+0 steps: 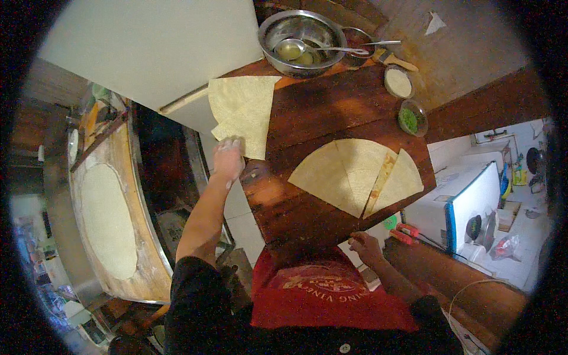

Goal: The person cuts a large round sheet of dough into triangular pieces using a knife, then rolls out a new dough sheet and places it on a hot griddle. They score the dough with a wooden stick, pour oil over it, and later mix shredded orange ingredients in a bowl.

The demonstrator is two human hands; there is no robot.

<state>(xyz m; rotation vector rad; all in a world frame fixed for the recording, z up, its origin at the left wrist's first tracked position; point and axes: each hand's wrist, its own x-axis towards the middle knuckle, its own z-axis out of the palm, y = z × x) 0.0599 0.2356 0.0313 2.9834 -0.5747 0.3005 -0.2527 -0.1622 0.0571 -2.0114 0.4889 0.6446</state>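
My left hand [230, 159], dusted with flour, grips the near left part of a thin pale flatbread or dough sheet [248, 111]. That sheet lies at the left edge of a dark wooden tabletop [319, 102], partly over the edge, with a small flap folded out beside my fingers. To its right, a fan of flatbread wedges [341, 173] lies on the wood, with a narrow browned strip [382, 177] and a dark slit before the rightmost wedge [399, 186]. My right hand [366, 249] hangs by the near table edge, fingers loosely bent; whether it holds anything is unclear.
At the back stands a steel bowl [266, 40] with a ladle [339, 49] and yellowish liquid. A brush [399, 62], a bowl of pale grains [398, 82] and a bowl of chopped greens [410, 122] sit right. Leftward, an oval dough sheet [106, 222] lies on a floured board [144, 257].
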